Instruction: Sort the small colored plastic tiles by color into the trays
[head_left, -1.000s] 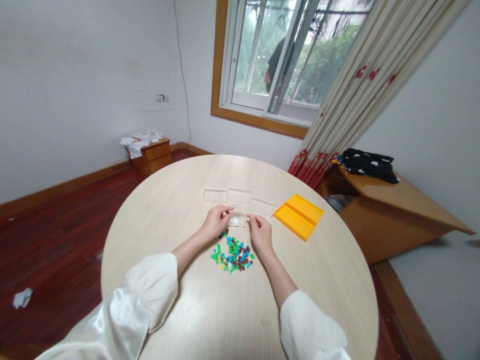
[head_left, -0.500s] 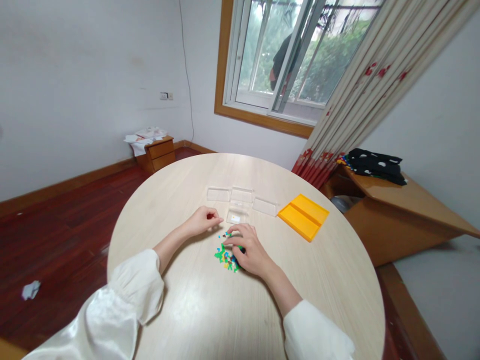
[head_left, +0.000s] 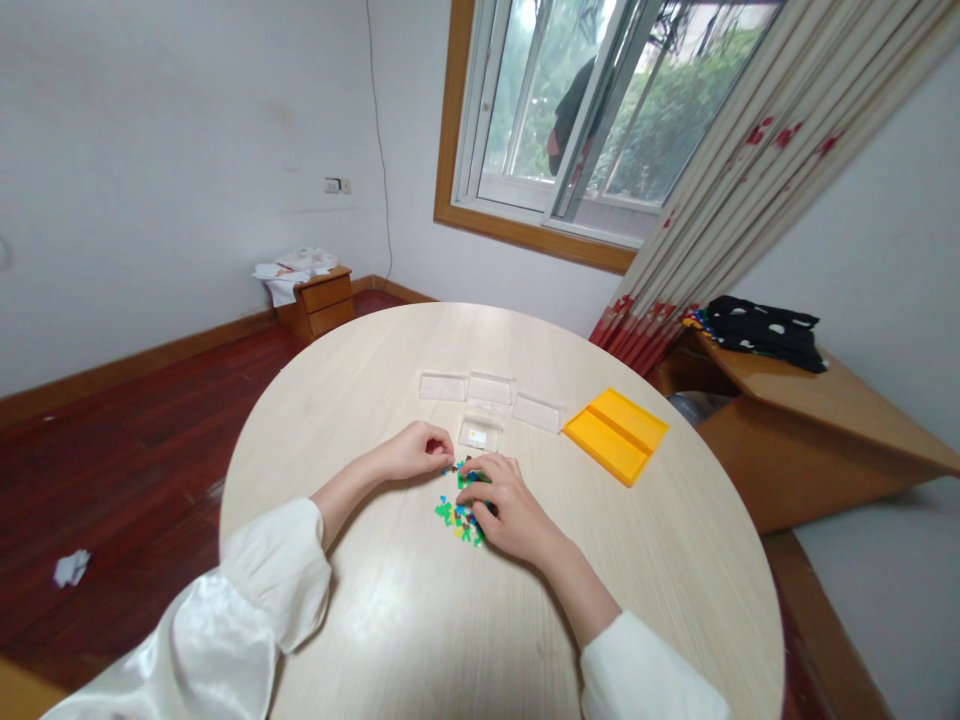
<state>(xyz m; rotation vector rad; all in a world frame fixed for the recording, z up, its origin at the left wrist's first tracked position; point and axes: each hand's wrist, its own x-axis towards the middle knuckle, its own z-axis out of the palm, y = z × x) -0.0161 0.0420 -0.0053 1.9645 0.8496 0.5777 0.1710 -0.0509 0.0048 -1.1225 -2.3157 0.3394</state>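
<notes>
Sleeves [head_left: 281, 570] were nearest, pale, loose at the L forearm. The table [head_left: 390, 620] was round w/ light wood grain. On it, in front of the person, the bricks [head_left: 448, 513] lay in a loose heap — small pcs, mostly green & blue, some brown & yellow.

R hand [head_left: 508, 505] was over the heap's R side, covering part of it; its fingers were bent & apart, thumb clear of the forefinger. Whether the tips touched any pcs — can't tell. L hand [head_left: 417, 450] was at the heap's far L edge, fingers curled, thumb & forefinger tips close together; can't tell if a pc was btwn them.

Just past the hands was a clear box [head_left: 491, 437] w/ a small white & yellow patch in it. Behind it, 3 clear trays [head_left: 442, 387] sat in a bent row, the R one close to the yellow tray [head_left: 611, 445], which lay flat w/ a divider across it.

Off the table: a tilted desk [head_left: 832, 450] w/ black cloth on top to the R, drawers [head_left: 326, 300] w/ papers far L, then curtain [head_left: 750, 190] & window [head_left: 525, 110].
</notes>
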